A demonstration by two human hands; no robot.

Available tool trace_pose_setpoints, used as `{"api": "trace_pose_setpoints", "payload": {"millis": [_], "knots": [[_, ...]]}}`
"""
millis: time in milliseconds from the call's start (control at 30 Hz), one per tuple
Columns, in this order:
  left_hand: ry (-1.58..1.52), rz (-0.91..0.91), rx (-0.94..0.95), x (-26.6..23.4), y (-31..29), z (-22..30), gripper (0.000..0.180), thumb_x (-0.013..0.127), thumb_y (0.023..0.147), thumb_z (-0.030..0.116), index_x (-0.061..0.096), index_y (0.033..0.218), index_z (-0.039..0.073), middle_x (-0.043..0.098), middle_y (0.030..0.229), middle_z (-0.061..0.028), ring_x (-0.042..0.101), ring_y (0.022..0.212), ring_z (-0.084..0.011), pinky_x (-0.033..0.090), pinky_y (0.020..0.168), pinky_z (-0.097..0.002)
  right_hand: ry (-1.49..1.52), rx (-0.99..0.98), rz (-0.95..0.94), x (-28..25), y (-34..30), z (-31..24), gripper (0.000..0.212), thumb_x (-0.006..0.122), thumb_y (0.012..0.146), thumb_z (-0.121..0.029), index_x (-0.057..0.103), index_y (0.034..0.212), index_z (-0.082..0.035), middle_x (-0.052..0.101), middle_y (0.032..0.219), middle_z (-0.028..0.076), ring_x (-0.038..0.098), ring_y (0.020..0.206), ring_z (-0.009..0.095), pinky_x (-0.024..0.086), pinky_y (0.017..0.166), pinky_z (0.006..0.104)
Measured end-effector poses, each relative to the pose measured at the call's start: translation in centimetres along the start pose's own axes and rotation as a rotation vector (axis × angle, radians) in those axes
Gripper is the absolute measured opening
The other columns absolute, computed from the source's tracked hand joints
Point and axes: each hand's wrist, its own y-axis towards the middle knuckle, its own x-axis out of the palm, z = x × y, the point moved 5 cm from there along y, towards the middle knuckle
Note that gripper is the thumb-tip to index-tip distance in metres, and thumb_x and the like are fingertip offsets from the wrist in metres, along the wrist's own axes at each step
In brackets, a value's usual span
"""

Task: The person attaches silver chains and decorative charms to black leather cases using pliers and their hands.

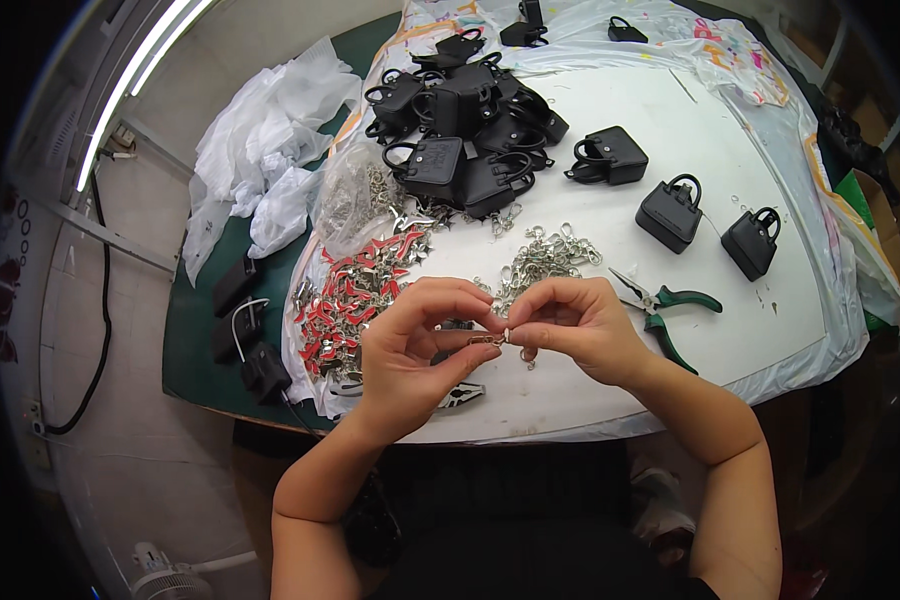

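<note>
My left hand [410,350] and my right hand [578,325] meet above the near part of the table. Both pinch a small silver metal fitting [506,336] between thumb and fingers; fingertips partly cover it, so its exact kind is unclear. Just beyond the right hand lies a heap of silver clasps [548,258]. Red and silver metal charms [355,290] are piled left of the left hand. Green-handled pliers [660,300] rest with jaws apart to the right. A second pair of pliers [462,396] lies partly hidden under the left hand.
Small black handbags [432,165] form a heap at the back, with three more [670,212] standing or lying to the right. A clear plastic bag of metal parts [355,200] sits beside white crumpled plastic [270,140]. Black boxy devices with a cable [262,370] lie at the left edge.
</note>
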Motion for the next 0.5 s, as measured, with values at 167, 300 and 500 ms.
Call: {"api": "trace_pose_setpoints", "payload": {"millis": [167, 300, 500], "knots": [[0.095, 0.053, 0.058, -0.1, -0.8, 0.2, 0.038, 0.068, 0.077, -0.019, 0.058, 0.111, -0.004, 0.053, 0.116, -0.013, 0.064, 0.106, -0.0221, 0.06, 0.093, -0.0321, 0.031, 0.017, 0.012, 0.0, 0.0, 0.4, 0.012, 0.068, 0.088, 0.001, 0.063, 0.1, 0.002, 0.065, 0.094, 0.007, 0.063, 0.081, 0.013, 0.053, 0.073, 0.0269], [0.155, 0.095, 0.043, -1.0, -1.7, -0.4, 0.041, 0.076, 0.074, -0.012, 0.06, 0.11, -0.003, 0.053, 0.119, -0.015, 0.065, 0.102, -0.0234, 0.06, 0.086, -0.0338, -0.029, 0.021, -0.009, 0.1, -0.1, 0.5, 0.008, 0.066, 0.089, 0.002, 0.062, 0.096, 0.0, 0.062, 0.098, 0.005, 0.059, 0.086, 0.011, 0.049, 0.075, 0.0254], [1.113, 0.248, -0.164, -1.5, -3.8, -3.1, 0.088, 0.087, 0.067, 0.034, 0.044, 0.137, 0.004, 0.044, 0.132, -0.02, 0.04, 0.123, -0.0368, 0.031, 0.106, -0.0483, -0.239, -0.198, 0.116, -0.9, -0.1, -1.5, 0.006, 0.068, 0.088, -0.002, 0.062, 0.09, -0.002, 0.061, 0.099, 0.006, 0.056, 0.101, 0.014, 0.045, 0.091, 0.0293]]}}
